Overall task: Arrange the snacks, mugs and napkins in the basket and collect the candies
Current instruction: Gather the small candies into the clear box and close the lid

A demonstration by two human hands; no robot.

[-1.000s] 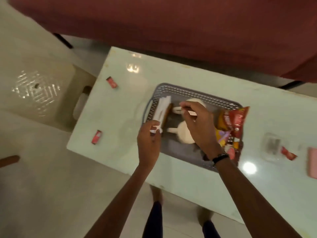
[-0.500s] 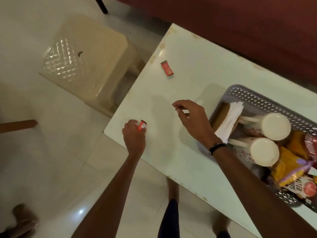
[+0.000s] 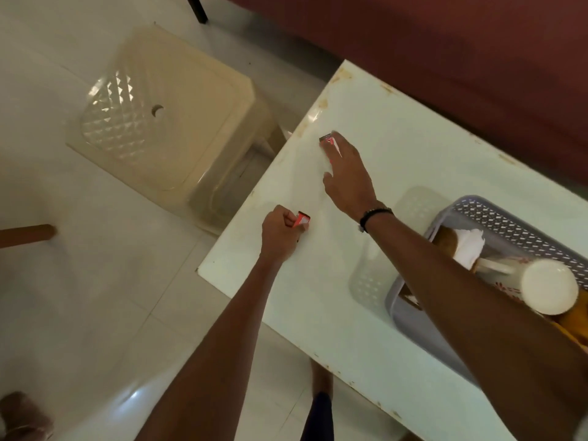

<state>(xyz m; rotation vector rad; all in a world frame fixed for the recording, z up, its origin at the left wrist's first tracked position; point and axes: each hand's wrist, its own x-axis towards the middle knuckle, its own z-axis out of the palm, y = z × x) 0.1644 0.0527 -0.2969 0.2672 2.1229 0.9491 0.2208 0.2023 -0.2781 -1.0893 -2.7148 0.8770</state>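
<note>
Two red candies are in view, both near the left end of the pale table [image 3: 366, 313]. Left hand [image 3: 280, 237]: fingers curled closed, pinching one red candy [image 3: 301, 218] between thumb and forefinger; the wrapper sticks out to the right of the knuckles, just above the table surface near its front-left corner. Right hand [image 3: 348, 176]: reaches across toward the far-left corner, palm down, fingers extended and lying over the second red candy [image 3: 327, 140]; only the far end of that wrapper shows past the fingertips. Cannot tell whether the fingers have closed on it or merely rest on top. A dark band [image 3: 375, 214] sits on the right wrist.

Grey perforated basket [image 3: 496, 218] stands on the table to the right, partly hidden under the right forearm. Inside, at its left end: white napkins [image 3: 467, 246] standing on edge against a brown item [image 3: 445, 240], unidentified. Beside them a white mug [image 3: 549, 291] lies on its side, handle pointing toward the napkins, base toward the camera. Yellow snack packet [image 3: 572, 323] is visible at the right frame edge, touching the mug.

Off the table: cream plastic stool [image 3: 165, 122] on the tiled floor to the left, close to the table's left edge. Dark red sofa [image 3: 445, 43] runs along the far side.
</note>
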